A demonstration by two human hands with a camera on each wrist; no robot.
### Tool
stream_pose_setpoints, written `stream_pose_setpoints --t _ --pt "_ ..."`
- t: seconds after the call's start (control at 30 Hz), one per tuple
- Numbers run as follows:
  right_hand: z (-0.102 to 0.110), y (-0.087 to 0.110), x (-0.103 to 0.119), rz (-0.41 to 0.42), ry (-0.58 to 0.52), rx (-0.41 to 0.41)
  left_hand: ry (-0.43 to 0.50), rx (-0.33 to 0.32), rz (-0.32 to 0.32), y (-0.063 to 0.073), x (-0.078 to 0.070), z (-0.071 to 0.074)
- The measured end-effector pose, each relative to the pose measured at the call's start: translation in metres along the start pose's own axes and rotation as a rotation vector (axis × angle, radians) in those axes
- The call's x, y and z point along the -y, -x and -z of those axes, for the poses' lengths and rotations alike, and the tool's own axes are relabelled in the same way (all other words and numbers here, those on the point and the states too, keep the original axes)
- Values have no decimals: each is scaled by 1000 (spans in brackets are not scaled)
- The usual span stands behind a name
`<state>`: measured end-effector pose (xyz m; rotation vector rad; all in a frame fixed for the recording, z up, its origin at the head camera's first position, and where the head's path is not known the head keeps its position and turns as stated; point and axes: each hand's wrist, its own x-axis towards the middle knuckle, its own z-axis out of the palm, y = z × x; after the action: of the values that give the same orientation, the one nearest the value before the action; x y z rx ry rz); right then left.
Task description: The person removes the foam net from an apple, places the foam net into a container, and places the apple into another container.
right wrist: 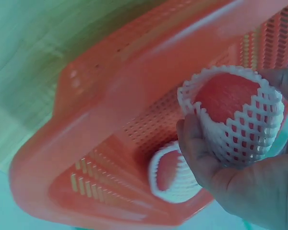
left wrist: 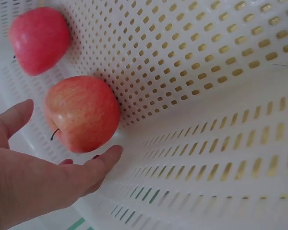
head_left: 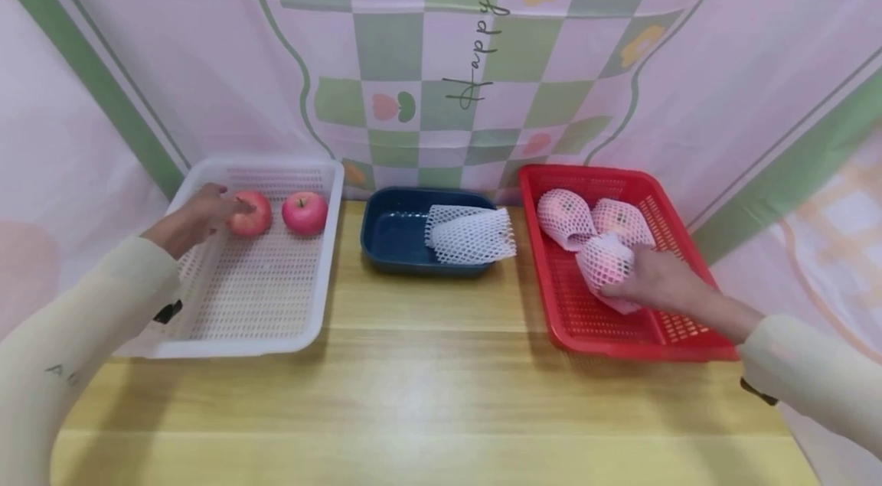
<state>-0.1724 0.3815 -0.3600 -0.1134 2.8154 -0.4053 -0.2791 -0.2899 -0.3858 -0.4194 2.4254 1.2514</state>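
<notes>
My left hand (head_left: 203, 214) reaches into the white basket (head_left: 255, 298), beside a red apple (head_left: 256, 221). In the left wrist view, thumb and fingers (left wrist: 108, 160) are spread around that apple (left wrist: 81, 115), without a grip on it. A second, pinker apple (head_left: 305, 213) lies to its right. Inside the red basket (head_left: 634, 350), my right hand (head_left: 664, 279) grips an apple in a white foam net (head_left: 605, 264). The right wrist view shows the bare red top of this netted apple (right wrist: 230, 98) at the net's opening. Two other netted apples (head_left: 565, 216) lie behind it.
Between the baskets stands a dark blue tray (head_left: 393, 265). White foam nets (head_left: 472, 235) lie in it and stick out over its right edge. Everything stands on a wooden table (head_left: 420, 394), with a patterned curtain (head_left: 441, 50) close behind.
</notes>
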Motion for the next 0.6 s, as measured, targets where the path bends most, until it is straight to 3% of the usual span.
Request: stream_pose_setpoints --t 0.1,0.27,0.43,0.6 --pt "-1 4 10 38 24 -57 -24 -47 -83 5 3 -2" --pt "3 8 29 93 49 -110 -97 -94 -166 16 5 -2" --pt "8 14 47 118 62 -125 -118 -108 -203 24 -2 -7" --pt "13 19 66 147 65 -137 -107 -78 -204 36 -13 -16"
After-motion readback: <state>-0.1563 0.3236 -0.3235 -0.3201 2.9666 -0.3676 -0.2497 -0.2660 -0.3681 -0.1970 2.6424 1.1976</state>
